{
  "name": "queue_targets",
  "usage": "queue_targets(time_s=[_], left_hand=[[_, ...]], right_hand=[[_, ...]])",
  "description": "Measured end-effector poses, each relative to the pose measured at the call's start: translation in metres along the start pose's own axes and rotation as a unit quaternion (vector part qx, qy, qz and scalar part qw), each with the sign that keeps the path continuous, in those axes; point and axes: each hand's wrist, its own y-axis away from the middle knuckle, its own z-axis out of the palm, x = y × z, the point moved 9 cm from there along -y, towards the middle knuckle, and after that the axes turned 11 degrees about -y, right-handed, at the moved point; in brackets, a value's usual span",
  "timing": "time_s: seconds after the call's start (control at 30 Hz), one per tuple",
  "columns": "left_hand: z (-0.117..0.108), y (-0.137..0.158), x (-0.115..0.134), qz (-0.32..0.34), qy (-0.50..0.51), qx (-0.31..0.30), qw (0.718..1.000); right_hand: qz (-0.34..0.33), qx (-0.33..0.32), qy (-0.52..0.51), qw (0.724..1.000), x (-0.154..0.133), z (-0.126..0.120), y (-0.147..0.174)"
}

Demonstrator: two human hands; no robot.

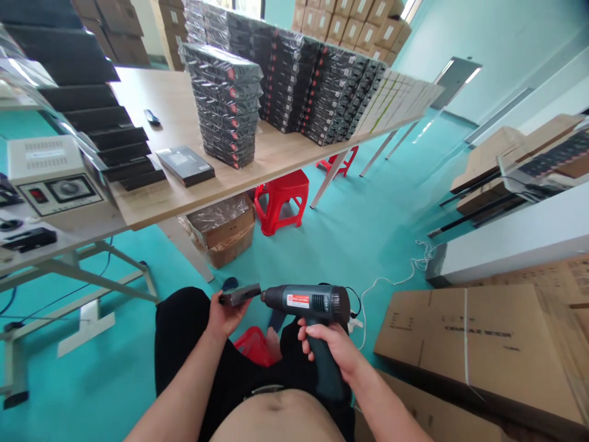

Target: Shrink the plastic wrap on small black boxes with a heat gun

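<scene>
Low over my lap, my left hand (224, 316) grips a flat dark box (240, 294) by its near side, seen nearly edge-on. My right hand (334, 347) is wrapped round the handle of a dark heat gun (301, 299) with a red and white label. The gun's nozzle points left and ends right beside the box's right end; I cannot tell whether they touch. On the wooden table ahead, a similar flat box (185, 164) lies alone, left of a tall stack of film-wrapped black boxes (227, 104).
Stepped black boxes (108, 129) and a beige device with a dial (55, 175) stand at the left. Red stools (283, 199) and an open carton (225, 230) sit by the table (271, 144). Big cartons (460, 344) crowd the right; a white cable (380, 281) crosses the floor.
</scene>
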Motion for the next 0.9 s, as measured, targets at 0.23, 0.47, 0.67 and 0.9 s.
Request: queue_targets(time_s=[0.23,0.47,0.67,0.9], left_hand=[[0.011,0.004,0.004,0.013,-0.032,-0.062,0.998],[0.013,0.007,0.005,0.03,-0.072,-0.046,0.996],[-0.003,-0.004,0.011,0.083,-0.116,0.029,0.989],[-0.007,-0.007,0.014,0.092,-0.127,0.036,0.987]], right_hand=[[-0.013,0.017,-0.079,0.997,-0.003,-0.012,0.011],[-0.022,-0.001,-0.085,0.996,-0.001,-0.016,0.009],[0.001,-0.016,-0.067,0.998,0.006,-0.028,0.018],[0.013,-0.028,-0.034,0.999,0.016,-0.031,0.025]])
